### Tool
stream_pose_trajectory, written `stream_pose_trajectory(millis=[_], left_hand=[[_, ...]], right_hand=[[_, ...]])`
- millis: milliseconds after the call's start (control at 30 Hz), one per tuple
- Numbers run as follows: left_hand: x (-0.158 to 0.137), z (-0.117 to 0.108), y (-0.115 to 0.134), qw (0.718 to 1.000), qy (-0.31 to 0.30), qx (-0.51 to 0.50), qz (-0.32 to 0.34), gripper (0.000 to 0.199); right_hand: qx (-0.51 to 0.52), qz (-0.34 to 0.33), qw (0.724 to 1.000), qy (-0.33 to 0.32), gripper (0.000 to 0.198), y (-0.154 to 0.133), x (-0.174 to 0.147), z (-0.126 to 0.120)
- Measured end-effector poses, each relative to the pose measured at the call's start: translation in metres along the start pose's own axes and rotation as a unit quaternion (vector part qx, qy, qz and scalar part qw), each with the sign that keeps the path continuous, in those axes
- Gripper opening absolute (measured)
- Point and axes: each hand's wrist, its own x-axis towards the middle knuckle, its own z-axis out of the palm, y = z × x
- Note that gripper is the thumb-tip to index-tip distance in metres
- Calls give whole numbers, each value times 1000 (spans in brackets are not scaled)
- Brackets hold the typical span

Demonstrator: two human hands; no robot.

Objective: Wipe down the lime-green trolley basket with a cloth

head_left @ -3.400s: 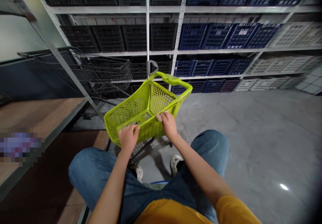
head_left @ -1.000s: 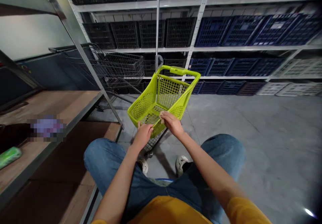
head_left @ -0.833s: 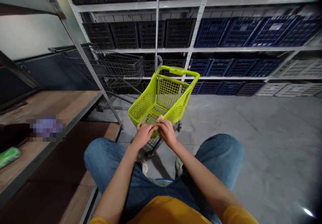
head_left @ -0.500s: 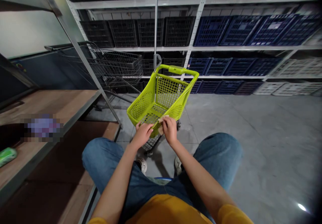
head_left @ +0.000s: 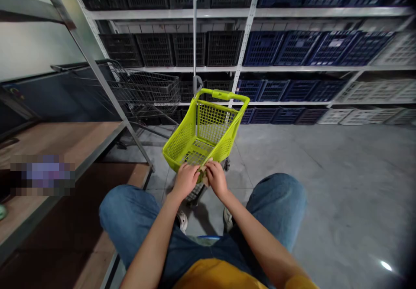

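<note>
Your left hand (head_left: 186,180) grips the lime-green shopping cart (head_left: 181,144) while your right hand (head_left: 217,178) pinches a beige cloth (head_left: 206,179) against it.

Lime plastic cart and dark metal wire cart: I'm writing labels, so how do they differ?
The lime plastic cart has perforated panels; the dark metal wire cart has thin bars. The bare left hand is on the lime plastic cart's rim; the dark metal wire cart stands farther off, partly behind a grey metal post. Both have openwork baskets.

Right grip (head_left: 216,177) on cloth (head_left: 205,179), green cart (head_left: 180,141)
</note>
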Motion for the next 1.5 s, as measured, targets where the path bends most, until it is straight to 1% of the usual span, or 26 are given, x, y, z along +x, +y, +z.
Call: stream_pose_trajectory(millis=[33, 67, 100, 167, 200, 233, 333, 400, 500, 567, 700, 767, 833, 900, 967, 1000, 1067, 1100, 1133, 1167, 1200, 1233, 1267, 1333, 1433, 1500], left_hand=[[1, -1, 4, 1000, -9, 11, 3, 26], [2, -2, 8, 1000, -21, 18, 6, 26], [2, -4, 13, 999, -35, 21, 11, 27], [2, -6, 25, 998, -61, 17, 21, 28], [2, -6, 33, 997, -72, 14, 24, 29], [1, -6, 41, 996, -82, 12, 25, 30], [-3, -6, 69, 994, -107, 8, 17, 33], [-7, -6, 87, 993, -116, 3, 3, 36], [-13, -3, 108, 990, -140, 1, -21, 40], [-16, -1, 119, 987, -156, 13, -36, 42], [-18, 7, 136, 984, -167, 33, -43, 45], [-18, 9, 141, 983, -172, 35, -45, 45], [-16, 9, 139, 983, -176, 29, -45, 45], [-9, 7, 127, 983, -181, -9, -20, 44], [6, -1, 102, 981, -173, -82, 28, 40], [18, -6, 85, 983, -141, -110, 41, 36], [48, -21, 42, 992, -33, -113, 35, 34], [65, -29, 19, 995, 27, -93, 14, 35], [82, -36, -4, 994, 84, -68, -23, 39], [99, -41, -26, 989, 126, -42, -69, 46], [114, -44, -46, 981, 156, -27, -111, 54], [127, -44, -63, 973, 174, -26, -148, 63], [137, -41, -77, 970, 163, -41, -174, 71], [149, -31, -94, 966, 97, -94, -221, 78], [152, -12, -105, 962, 61, -109, -242, 74], [149, -5, -107, 962, 57, -105, -244, 74]], right_hand=[[7, -9, 1000, -14, 24, 0, -1, -7], [10, -11, 1000, -9, 23, 1, 1, -15], [9, -6, 1000, 13, 23, 3, 5, -25], [-5, 11, 996, 83, 23, 9, 22, -44], [-18, 11, 994, 103, 24, 13, 32, -53], [-36, 1, 995, 98, 24, 18, 43, -60], [-110, -38, 993, 22, 23, 38, 71, -73], [-165, -25, 986, 15, 23, 54, 86, -79], [-218, 24, 974, 46, 21, 73, 108, -87], [-223, 42, 973, 47, 21, 81, 122, -91], [-203, 49, 977, 33, 21, 91, 145, -90], [-195, 50, 979, 26, 22, 93, 152, -87], [-192, 58, 980, 21, 22, 94, 156, -83], [-198, 73, 977, 16, 23, 94, 159, -79], [-213, 88, 973, 9, 23, 93, 161, -76], [-220, 93, 971, 5, 24, 93, 162, -75], [-230, 101, 968, -6, 24, 93, 165, -73], [-231, 102, 968, -12, 24, 94, 166, -72], [-230, 102, 968, -18, 24, 95, 168, -71], [-229, 100, 968, -22, 24, 96, 169, -70], [-229, 98, 968, -25, 23, 98, 170, -69], [-230, 95, 968, -25, 23, 99, 171, -68], [-231, 93, 968, -24, 23, 101, 172, -67], [-235, 88, 968, -20, 22, 103, 174, -65], [-251, 87, 964, -17, 24, 104, 174, -63], [-280, 98, 955, -5, 30, 101, 174, -64]])
